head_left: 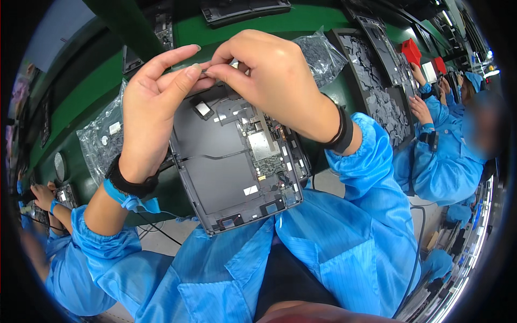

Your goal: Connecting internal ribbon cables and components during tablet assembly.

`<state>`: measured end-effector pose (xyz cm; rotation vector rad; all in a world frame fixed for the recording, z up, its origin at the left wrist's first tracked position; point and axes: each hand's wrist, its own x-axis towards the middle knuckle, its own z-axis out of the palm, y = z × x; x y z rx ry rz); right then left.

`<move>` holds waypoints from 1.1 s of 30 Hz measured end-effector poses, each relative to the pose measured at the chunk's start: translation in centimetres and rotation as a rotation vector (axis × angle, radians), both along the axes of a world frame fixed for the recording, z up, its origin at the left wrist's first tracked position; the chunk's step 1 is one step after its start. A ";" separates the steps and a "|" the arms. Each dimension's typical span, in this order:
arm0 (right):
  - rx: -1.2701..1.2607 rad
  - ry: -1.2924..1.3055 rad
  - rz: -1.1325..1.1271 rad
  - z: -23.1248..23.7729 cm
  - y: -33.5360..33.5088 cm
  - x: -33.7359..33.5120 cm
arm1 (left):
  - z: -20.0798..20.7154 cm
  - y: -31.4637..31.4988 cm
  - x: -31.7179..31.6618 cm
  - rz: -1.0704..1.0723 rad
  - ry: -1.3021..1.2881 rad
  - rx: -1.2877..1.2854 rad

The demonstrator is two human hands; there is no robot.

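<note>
Above the far edge of an opened dark device housing, my left hand and my right hand meet fingertip to fingertip. A small, thin dark piece is pinched between them, mostly hidden by the fingers, and its kind cannot be made out. The left thumb and fingers close on its left end, the right thumb and forefinger on its right end. The housing lies tilted toward me, its near edge by my lap. Inside it are a circuit board along the right and a black cable across the middle.
Clear plastic bags lie on the green bench on both sides. At right stands a black tray with grey foam-like pieces. Another housing sits at the back. Co-workers in blue work at right and at far left.
</note>
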<state>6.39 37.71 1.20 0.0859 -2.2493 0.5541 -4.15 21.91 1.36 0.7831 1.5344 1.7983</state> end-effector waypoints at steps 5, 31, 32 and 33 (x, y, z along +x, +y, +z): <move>-0.123 -0.042 0.114 1.4 1.3 0.0 | 1.3 0.6 -0.3 0.023 0.278 0.024; 0.230 -0.309 -0.110 -2.8 5.5 -1.4 | -3.1 6.7 -3.7 -0.066 1.357 -0.166; 0.123 -0.341 -0.051 -2.9 6.2 -1.6 | -3.1 6.7 -3.7 -0.054 1.397 -0.161; 0.037 -0.432 0.012 -2.5 6.8 -1.7 | -3.1 6.8 -3.6 -0.055 1.398 -0.162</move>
